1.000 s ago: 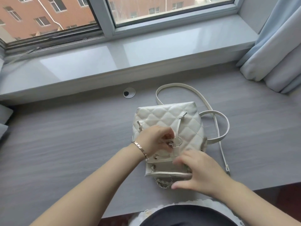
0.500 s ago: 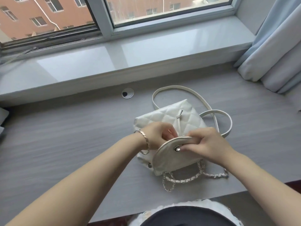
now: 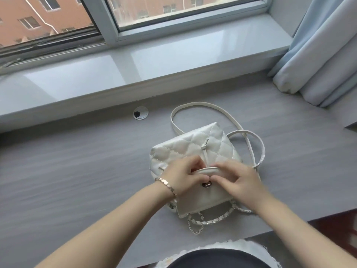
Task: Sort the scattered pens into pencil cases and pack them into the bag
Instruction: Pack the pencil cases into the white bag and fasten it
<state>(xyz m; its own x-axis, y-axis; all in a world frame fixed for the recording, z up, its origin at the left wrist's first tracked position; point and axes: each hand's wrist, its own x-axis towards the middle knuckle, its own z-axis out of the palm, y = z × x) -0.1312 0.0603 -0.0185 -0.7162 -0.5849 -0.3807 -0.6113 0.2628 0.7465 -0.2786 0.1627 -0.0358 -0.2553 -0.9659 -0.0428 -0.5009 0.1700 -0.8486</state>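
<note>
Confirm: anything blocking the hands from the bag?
Nothing visible does. The left hand and right hand both pinch the white bag along an edge just above the clasp. Fingers hide the opening.

From where I stand, no lettering, brand mark or number can be read anywhere, neither on the white quilted bag (image 3: 193, 149) nor on its metal clasp (image 3: 206, 184).

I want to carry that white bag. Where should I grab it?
Probably the wide strap loop on the bag's right, reached from the right: it lies free on the desk, clear of the left hand and right hand at the flap.
</note>
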